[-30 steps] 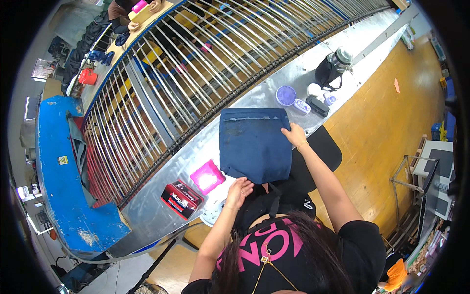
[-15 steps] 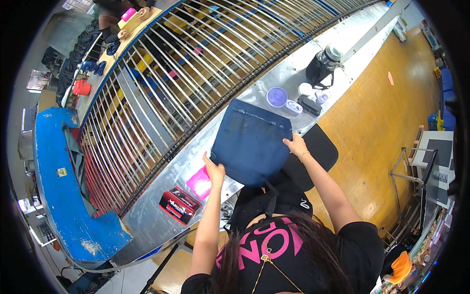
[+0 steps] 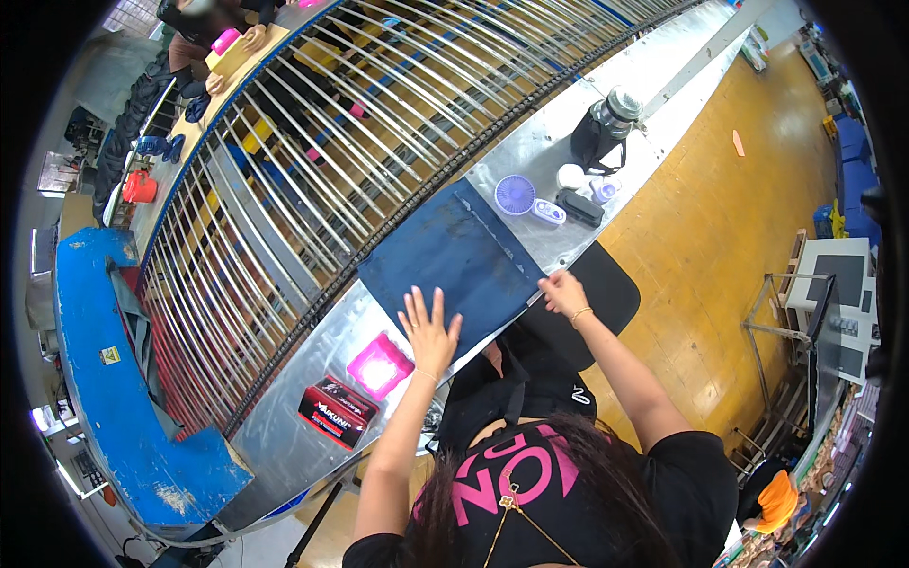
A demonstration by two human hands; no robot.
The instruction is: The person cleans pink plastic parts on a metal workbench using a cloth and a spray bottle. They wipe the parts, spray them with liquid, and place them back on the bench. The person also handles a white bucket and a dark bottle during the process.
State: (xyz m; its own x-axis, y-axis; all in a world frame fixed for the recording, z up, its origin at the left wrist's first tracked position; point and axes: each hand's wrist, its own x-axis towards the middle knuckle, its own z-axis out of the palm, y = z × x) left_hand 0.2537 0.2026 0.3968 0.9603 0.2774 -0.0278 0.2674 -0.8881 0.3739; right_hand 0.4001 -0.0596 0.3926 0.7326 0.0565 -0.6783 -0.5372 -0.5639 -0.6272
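Observation:
A dark blue denim piece (image 3: 453,260) lies flat on the long metal table (image 3: 284,431) in front of me. My left hand (image 3: 429,331) rests flat on its near left part, fingers spread. My right hand (image 3: 565,292) pinches the cloth's near right corner at the table's edge. Both forearms come up from the lower edge, over my black and pink shirt.
A pink box (image 3: 379,366) and a red and black box (image 3: 333,411) sit left of the cloth. To the right are a small purple fan (image 3: 514,195), a black case (image 3: 578,206) and a jar (image 3: 615,110). A roller conveyor (image 3: 312,151) runs behind.
The denim piece, held up at first, has been laid down flat on the table. My left hand moved onto it and my right hand dropped to its near corner.

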